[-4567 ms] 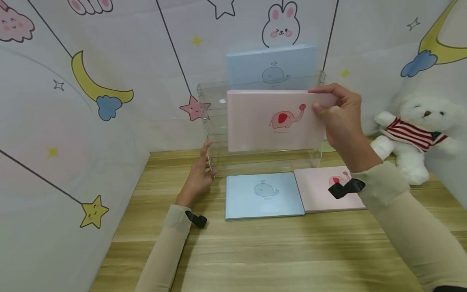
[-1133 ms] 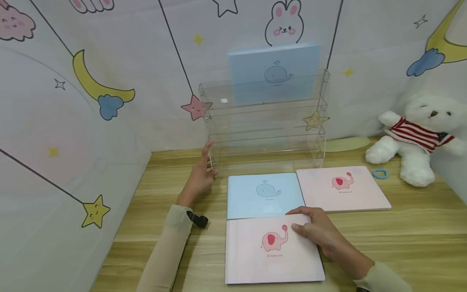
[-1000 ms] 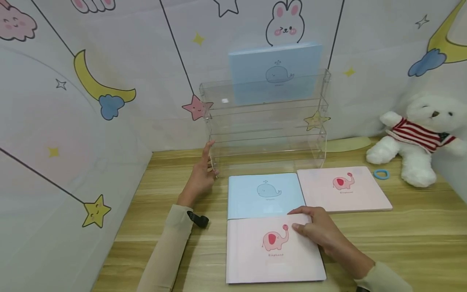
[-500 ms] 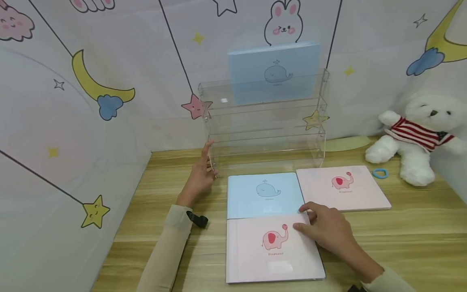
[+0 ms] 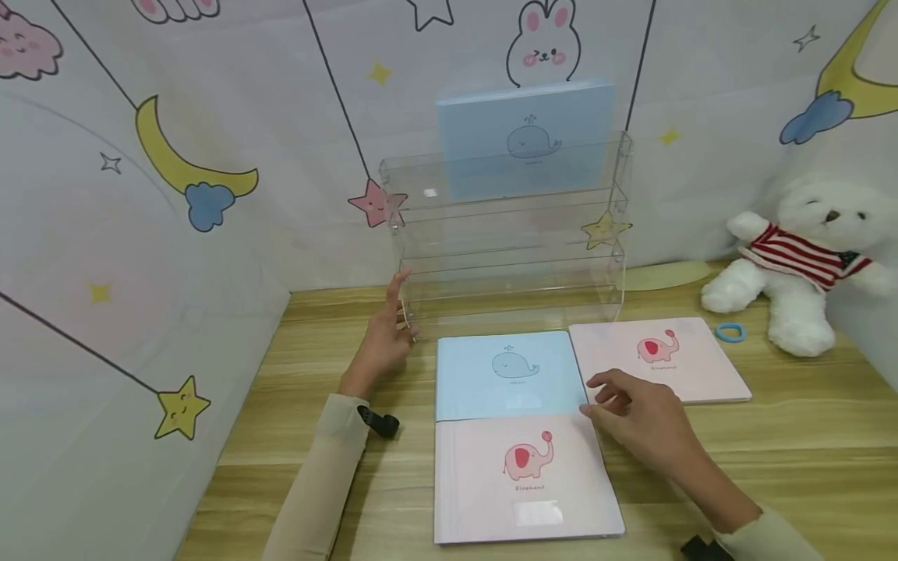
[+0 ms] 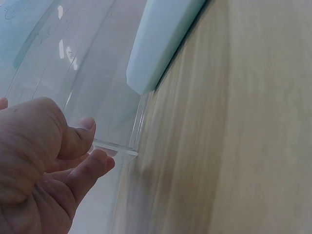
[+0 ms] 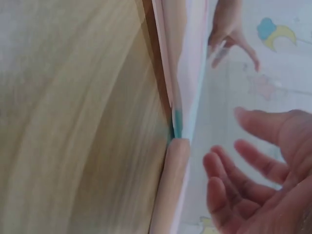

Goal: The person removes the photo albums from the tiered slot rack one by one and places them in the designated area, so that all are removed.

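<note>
My left hand (image 5: pixel 388 336) rests against the front left edge of a clear acrylic tiered rack (image 5: pixel 508 234), index finger pointing up; the left wrist view shows the left hand (image 6: pixel 48 165) with thumb and a finger at the rack's edge (image 6: pixel 117 146). A blue whale book (image 5: pixel 526 136) stands in the rack's top tier. Flat on the table lie a blue whale book (image 5: pixel 508 375), a pink elephant book (image 5: pixel 673 362) to its right, and another pink elephant book (image 5: pixel 526 479) nearest me. My right hand (image 5: pixel 634 421) hovers by that near book's far right corner, fingers relaxed, holding nothing; the right hand (image 7: pixel 253 180) shows the same.
A white teddy bear (image 5: pixel 807 257) in a striped shirt sits at the back right, with a blue ring (image 5: pixel 731 333) on the wooden table (image 5: pixel 807 436) beside it. Decorated walls close in the left and back sides.
The pink elephant book came out of the rack and now lies flat at the front. My right hand has lifted off it and drifted right and away. The left hand has stayed put.
</note>
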`<state>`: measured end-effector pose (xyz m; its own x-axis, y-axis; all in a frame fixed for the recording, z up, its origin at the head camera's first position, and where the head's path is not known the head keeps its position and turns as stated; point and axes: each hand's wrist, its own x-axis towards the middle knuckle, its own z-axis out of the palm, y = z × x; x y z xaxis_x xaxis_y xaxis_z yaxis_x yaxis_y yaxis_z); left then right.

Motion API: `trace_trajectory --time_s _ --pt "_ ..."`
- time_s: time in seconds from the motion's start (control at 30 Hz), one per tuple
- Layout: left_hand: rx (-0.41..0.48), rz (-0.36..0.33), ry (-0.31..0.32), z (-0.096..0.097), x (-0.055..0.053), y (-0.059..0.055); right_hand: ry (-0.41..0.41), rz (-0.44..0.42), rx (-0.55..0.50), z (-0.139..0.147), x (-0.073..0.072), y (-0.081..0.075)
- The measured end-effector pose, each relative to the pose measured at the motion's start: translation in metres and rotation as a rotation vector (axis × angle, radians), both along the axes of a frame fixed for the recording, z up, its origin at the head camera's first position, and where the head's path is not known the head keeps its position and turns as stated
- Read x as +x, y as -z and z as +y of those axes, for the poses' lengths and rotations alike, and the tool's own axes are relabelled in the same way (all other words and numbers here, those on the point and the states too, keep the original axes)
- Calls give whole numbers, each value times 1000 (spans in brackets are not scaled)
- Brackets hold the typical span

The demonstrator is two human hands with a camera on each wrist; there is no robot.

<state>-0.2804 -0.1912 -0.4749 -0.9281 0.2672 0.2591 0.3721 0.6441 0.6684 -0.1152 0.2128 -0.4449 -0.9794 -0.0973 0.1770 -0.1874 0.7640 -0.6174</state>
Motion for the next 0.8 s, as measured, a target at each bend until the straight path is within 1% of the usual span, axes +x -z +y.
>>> trace_trajectory --time_s 0.13,0.3,0.53,0.7,0.8 --pt "1 -2 -3 -1 0 0 -45 91 -61 1 -6 -3" --pt "1 -5 -6 0 0 -1 -68 157 -97 4 -13 -12" --pt "5 1 -3 0 -1 0 -105 234 -100 4 -22 -30" --pt "4 -3 3 0 -1 1 -128 279 -101 8 -32 -44" --pt "7 -1 8 0 -1 1 -136 300 -121 10 -39 -54"
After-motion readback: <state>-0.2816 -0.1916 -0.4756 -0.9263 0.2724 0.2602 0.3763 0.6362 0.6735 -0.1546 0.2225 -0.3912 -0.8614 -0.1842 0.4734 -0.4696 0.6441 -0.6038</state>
